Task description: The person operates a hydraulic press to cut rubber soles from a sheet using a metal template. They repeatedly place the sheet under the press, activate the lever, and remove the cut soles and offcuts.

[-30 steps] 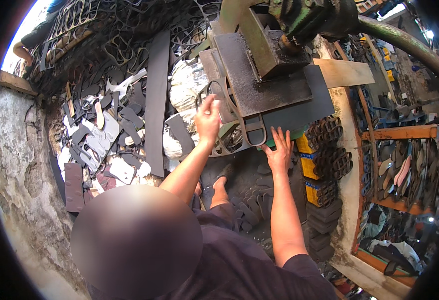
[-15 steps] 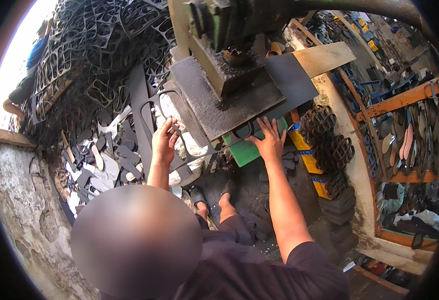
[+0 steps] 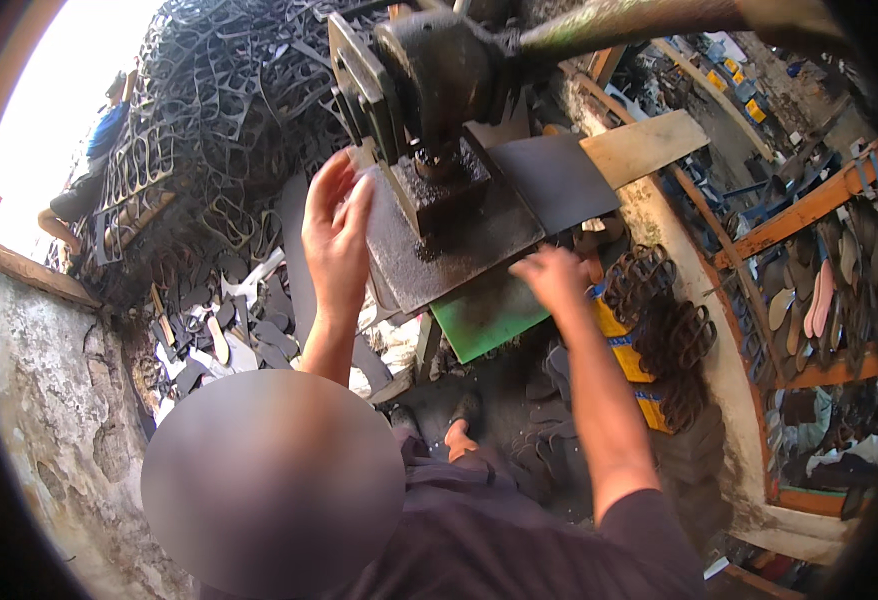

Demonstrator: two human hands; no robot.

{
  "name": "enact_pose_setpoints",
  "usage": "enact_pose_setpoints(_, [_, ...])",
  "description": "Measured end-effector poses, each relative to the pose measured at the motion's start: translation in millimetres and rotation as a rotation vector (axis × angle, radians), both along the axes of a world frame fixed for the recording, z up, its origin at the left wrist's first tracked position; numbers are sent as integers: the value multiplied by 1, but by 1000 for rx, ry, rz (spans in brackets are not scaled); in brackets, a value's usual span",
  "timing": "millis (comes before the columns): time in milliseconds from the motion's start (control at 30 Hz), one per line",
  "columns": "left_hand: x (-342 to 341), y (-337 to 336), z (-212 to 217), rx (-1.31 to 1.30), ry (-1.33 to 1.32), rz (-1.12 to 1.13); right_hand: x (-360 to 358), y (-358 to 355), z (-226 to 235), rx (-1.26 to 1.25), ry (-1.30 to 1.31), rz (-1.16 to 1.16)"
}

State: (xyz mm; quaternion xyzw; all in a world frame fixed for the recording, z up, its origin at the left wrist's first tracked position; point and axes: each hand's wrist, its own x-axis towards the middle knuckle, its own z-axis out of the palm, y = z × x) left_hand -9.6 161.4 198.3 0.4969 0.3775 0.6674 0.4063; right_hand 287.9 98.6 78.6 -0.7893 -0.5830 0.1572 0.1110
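Both hands are working at the press plate (image 3: 449, 235): I'm seeing the left hand (image 3: 334, 235) raised open-fingered against the plate's left edge, gripping nothing, while the right hand (image 3: 551, 278) is hovering at its front corner, over the green board (image 3: 484, 318); its grip I cannot tell.

your right hand (image 3: 551, 278) is motion-blurred; whether its fingers hold anything can't be told. the green board (image 3: 484, 318) runs under the dark metal plate (image 3: 459, 235), far part hidden. the press head (image 3: 439, 75) is cut off by the top edge. a blurred patch (image 3: 272, 478) covers your chest and lap. the sandal pieces on the right rack (image 3: 829, 290) are too small to sort.
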Motion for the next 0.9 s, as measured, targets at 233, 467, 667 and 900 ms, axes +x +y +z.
enact_pose_setpoints(233, [174,-6,314,932,277,-177,74,-40,400,1006,-614,167])
enact_pose_setpoints(467, [285,-35,239,756,515,-459,144,-102,291,1050,-640,-116])
enact_pose_setpoints(667, [269,-104,-35,1277,876,-307,20,-148,-82,795,-209,-387])
enact_pose_setpoints(900, [155,-125,-121,804,1011,-715,21,-202,9,655,-328,-531])
